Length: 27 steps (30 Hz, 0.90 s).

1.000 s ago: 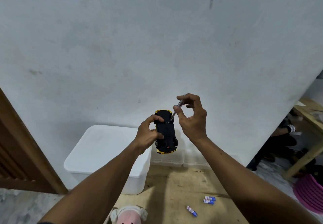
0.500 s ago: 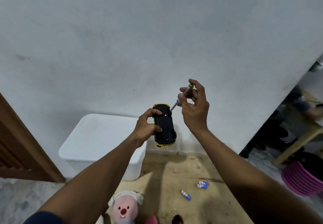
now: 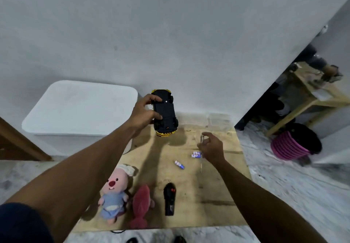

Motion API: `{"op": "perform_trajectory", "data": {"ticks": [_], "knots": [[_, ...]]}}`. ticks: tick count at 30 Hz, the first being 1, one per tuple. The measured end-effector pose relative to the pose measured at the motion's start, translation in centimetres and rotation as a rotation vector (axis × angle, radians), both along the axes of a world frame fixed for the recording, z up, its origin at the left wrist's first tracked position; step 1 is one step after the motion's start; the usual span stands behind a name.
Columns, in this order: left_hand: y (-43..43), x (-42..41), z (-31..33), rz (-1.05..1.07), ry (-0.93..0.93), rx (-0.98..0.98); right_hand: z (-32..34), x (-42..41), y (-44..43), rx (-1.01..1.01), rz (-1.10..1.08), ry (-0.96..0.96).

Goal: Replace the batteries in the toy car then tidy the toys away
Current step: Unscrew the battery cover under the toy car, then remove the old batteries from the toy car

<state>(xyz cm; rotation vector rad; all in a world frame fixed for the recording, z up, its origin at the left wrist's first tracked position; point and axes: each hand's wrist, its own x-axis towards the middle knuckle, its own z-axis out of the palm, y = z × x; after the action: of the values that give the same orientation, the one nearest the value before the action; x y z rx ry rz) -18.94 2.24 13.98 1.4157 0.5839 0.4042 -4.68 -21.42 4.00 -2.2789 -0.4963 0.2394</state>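
My left hand [image 3: 144, 112] grips the yellow toy car [image 3: 165, 115], held in the air with its black underside facing me. Lower and to the right, my right hand [image 3: 211, 148] holds a thin screwdriver [image 3: 201, 154] that points down toward the wooden board [image 3: 214, 191]. One blue-and-white battery [image 3: 179, 165] lies loose on the board. A pair of batteries [image 3: 195, 154] lies just left of my right hand. The black remote control [image 3: 169, 199] lies nearer to me on the board.
A pink plush animal in a blue outfit [image 3: 113, 193] and a red plush fish [image 3: 141, 206] lie at the board's near left. A white lidded bin [image 3: 79, 110] stands against the wall. A pink basket [image 3: 289, 146] and a wooden table [image 3: 310, 98] are at right.
My right hand has pulled the screwdriver away from the car's underside and dropped down toward the board. The view has tilted down, so the plush toys and remote now show.
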Motion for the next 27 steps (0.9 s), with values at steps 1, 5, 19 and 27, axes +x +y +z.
{"op": "perform_trajectory", "data": {"ticks": [1,5,19,27], "knots": [[-0.3,0.1,-0.4,-0.005,0.007,-0.01,-2.0,-0.5,-1.1,-0.128,0.05,0.005],[-1.3,0.5,-2.1,0.0,0.047,-0.025,-7.1,-2.0,-3.7,-0.318,0.083,0.204],[-3.0,0.8,-4.5,-0.051,0.13,-0.057,-8.4,-2.1,-2.7,-0.286,0.003,0.096],[-2.9,1.8,-2.1,-0.109,0.101,-0.037,4.6,0.9,5.5,0.304,0.146,-0.18]]}}
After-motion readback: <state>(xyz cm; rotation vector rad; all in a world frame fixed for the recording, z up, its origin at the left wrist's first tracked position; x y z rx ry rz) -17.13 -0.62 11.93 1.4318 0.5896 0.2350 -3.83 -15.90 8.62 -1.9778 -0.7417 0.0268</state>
